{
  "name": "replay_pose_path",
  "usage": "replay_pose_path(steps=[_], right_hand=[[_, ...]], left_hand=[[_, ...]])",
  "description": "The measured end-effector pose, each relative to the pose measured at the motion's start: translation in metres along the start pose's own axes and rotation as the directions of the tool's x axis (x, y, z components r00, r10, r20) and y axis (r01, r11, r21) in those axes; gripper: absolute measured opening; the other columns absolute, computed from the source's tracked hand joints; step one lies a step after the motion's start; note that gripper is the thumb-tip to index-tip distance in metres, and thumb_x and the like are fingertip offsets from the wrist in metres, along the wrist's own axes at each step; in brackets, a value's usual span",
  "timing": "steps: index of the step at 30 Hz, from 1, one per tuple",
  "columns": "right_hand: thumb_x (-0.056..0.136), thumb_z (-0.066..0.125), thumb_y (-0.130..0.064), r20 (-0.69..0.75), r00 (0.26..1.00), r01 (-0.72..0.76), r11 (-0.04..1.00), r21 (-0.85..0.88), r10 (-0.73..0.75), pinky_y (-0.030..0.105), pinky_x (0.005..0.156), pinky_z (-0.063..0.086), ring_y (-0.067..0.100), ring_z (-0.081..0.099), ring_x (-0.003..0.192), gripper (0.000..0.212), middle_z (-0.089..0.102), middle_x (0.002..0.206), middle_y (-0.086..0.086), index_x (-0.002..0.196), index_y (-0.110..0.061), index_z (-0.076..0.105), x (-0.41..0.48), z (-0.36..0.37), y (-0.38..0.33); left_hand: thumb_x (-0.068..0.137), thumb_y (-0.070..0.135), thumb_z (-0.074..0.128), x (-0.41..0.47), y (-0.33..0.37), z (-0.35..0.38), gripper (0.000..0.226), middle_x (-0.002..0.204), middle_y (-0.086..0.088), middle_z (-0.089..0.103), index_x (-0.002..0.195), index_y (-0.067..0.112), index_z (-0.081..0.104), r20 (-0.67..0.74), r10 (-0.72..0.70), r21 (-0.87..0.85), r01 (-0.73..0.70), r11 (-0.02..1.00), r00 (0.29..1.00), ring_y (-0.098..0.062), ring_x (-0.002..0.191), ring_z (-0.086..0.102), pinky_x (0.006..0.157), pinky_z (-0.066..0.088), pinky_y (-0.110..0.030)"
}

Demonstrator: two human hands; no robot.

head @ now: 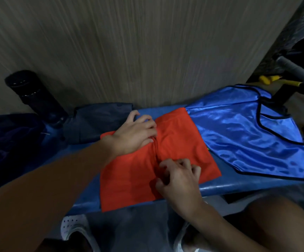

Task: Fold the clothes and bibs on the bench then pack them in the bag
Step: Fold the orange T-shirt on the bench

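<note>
An orange-red garment (180, 142) lies spread on the blue bench (225, 186), with a gathered crease running down its middle. My left hand (136, 133) rests on its upper left part, fingers curled into the bunched cloth at the crease. My right hand (180, 177) sits lower on the same crease, its fingers curled and pinching the fabric. A shiny blue bib (247, 131) with black trim lies flat to the right, partly under the orange garment. A folded dark grey cloth (96, 120) lies at the back left by the wall.
A dark blue bag (7, 139) sits at the far left, with a black cylinder (34, 97) standing behind it against the wall. A grey-gripped handle (296, 70) with yellow parts stands at the right. My knees and a white shoe (74, 230) are below the bench edge.
</note>
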State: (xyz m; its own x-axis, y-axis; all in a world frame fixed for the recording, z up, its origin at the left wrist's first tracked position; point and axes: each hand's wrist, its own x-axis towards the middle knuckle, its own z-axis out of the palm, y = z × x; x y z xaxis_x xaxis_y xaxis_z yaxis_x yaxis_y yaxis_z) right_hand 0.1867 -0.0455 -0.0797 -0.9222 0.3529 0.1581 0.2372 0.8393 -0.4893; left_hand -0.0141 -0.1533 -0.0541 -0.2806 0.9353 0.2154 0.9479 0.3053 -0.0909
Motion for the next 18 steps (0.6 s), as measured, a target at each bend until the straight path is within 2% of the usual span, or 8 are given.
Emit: replay_pose_path(steps=[2, 5, 10, 14, 16, 18], right_hand=[[0.064, 0.062, -0.048, 0.017, 1.0, 0.005, 0.999, -0.035, -0.005, 0.038, 0.08, 0.026, 0.02, 0.05, 0.099, 0.035, 0.065, 0.091, -0.012, 0.096, -0.033, 0.063, -0.001, 0.003, 0.003], [0.072, 0.067, -0.048, 0.079, 0.997, -0.016, 0.997, -0.074, 0.022, 0.039, 0.084, 0.025, 0.019, 0.046, 0.109, 0.034, 0.064, 0.105, -0.013, 0.101, -0.033, 0.062, 0.0, 0.003, 0.005], [0.08, 0.062, -0.053, 0.144, 0.989, -0.016, 0.998, -0.06, 0.024, 0.036, 0.091, 0.024, 0.013, 0.039, 0.116, 0.034, 0.059, 0.114, -0.017, 0.109, -0.034, 0.058, -0.002, -0.003, 0.007], [0.075, 0.05, -0.061, 0.052, 0.999, -0.015, 0.999, 0.048, 0.013, 0.032, 0.083, 0.019, 0.014, 0.046, 0.108, 0.04, 0.061, 0.106, -0.016, 0.103, -0.035, 0.063, -0.002, -0.009, 0.01], [0.073, 0.044, -0.061, -0.028, 0.998, -0.047, 0.997, 0.062, 0.049, 0.034, 0.082, 0.023, 0.017, 0.051, 0.103, 0.044, 0.062, 0.1, -0.013, 0.1, -0.035, 0.066, 0.0, -0.015, 0.017], [0.075, 0.048, -0.057, -0.11, 0.986, -0.124, 0.991, 0.049, 0.129, 0.037, 0.083, 0.026, 0.021, 0.051, 0.104, 0.039, 0.061, 0.1, -0.01, 0.1, -0.034, 0.067, 0.003, -0.026, 0.029]], left_hand=[[0.088, 0.039, 0.068, -0.005, 0.0, 0.006, 0.034, 0.13, 0.006, 0.052, 0.12, 0.03, 0.062, 0.093, -0.067, 0.009, 0.066, 0.998, 0.993, -0.019, 0.13, 0.036, 0.105, 0.02, -0.048], [0.092, 0.044, 0.061, -0.012, -0.001, 0.011, 0.043, 0.141, 0.007, 0.046, 0.133, 0.033, 0.054, 0.141, -0.114, 0.019, 0.113, 0.993, 0.983, -0.018, 0.135, 0.03, 0.106, 0.02, -0.045], [0.09, 0.048, 0.063, -0.002, -0.002, 0.004, 0.046, 0.139, 0.007, 0.047, 0.131, 0.031, 0.054, 0.126, -0.101, 0.015, 0.1, 0.995, 0.987, -0.016, 0.136, 0.033, 0.108, 0.021, -0.041], [0.09, 0.046, 0.065, 0.021, 0.003, -0.006, 0.046, 0.137, 0.005, 0.048, 0.13, 0.027, 0.055, 0.079, -0.058, -0.05, 0.063, 0.997, 0.995, -0.017, 0.135, 0.034, 0.11, 0.023, -0.042], [0.089, 0.046, 0.066, 0.038, 0.005, -0.008, 0.048, 0.138, 0.004, 0.047, 0.132, 0.027, 0.053, 0.075, -0.029, -0.045, 0.032, 0.998, 0.997, -0.019, 0.136, 0.034, 0.11, 0.024, -0.044], [0.088, 0.046, 0.067, 0.057, 0.007, -0.009, 0.051, 0.14, 0.004, 0.046, 0.134, 0.027, 0.052, 0.074, 0.007, -0.045, -0.003, 0.999, 0.997, -0.02, 0.137, 0.033, 0.109, 0.024, -0.044]])
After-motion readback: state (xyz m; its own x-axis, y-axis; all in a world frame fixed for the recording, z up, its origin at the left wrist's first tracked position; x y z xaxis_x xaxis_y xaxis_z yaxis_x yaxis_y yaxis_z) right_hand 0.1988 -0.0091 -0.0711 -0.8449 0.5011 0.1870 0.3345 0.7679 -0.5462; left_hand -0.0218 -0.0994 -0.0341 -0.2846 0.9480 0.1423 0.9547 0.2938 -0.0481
